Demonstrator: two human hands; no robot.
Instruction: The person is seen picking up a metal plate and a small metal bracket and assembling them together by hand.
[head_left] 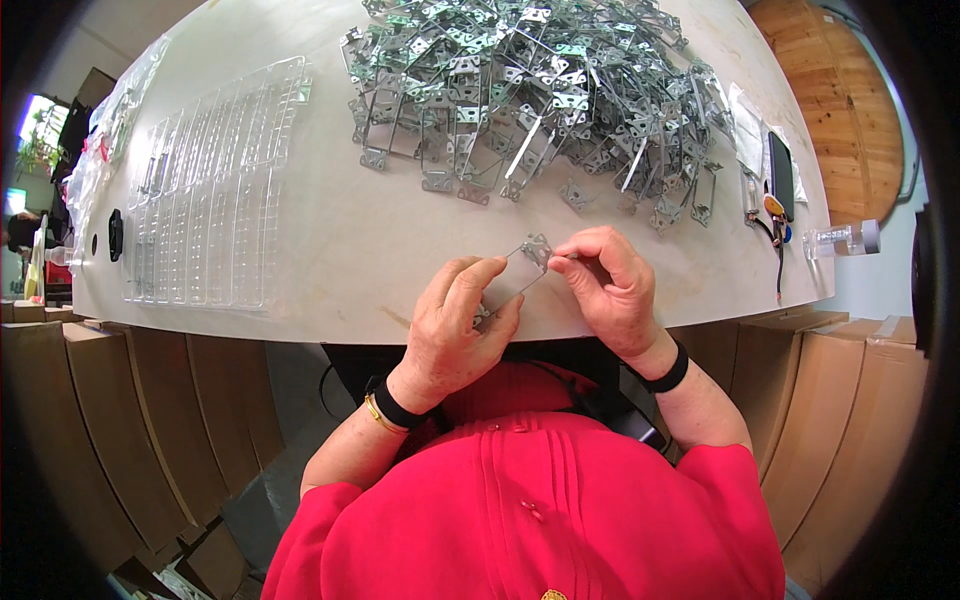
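Near the table's front edge, my left hand [455, 325] is closed around the lower end of a thin metal bracket [536, 252], a long frame with a perforated plate at its far end. My right hand [612, 285] pinches with thumb and forefinger at the right edge of that plate. Whether a small part sits between those fingertips I cannot make out. Beyond both hands lies a large heap of similar metal brackets [560, 90], tangled together. Part of the held bracket is hidden behind my left fingers.
A clear plastic tray [215, 200] with rows of slots lies at the left, a few metal pieces in it. A small black object [115, 235] is beside it. A dark phone-like device [780, 175], pliers [775, 230] and a clear bottle [840, 241] are at the right. Cardboard boxes [800, 400] flank me.
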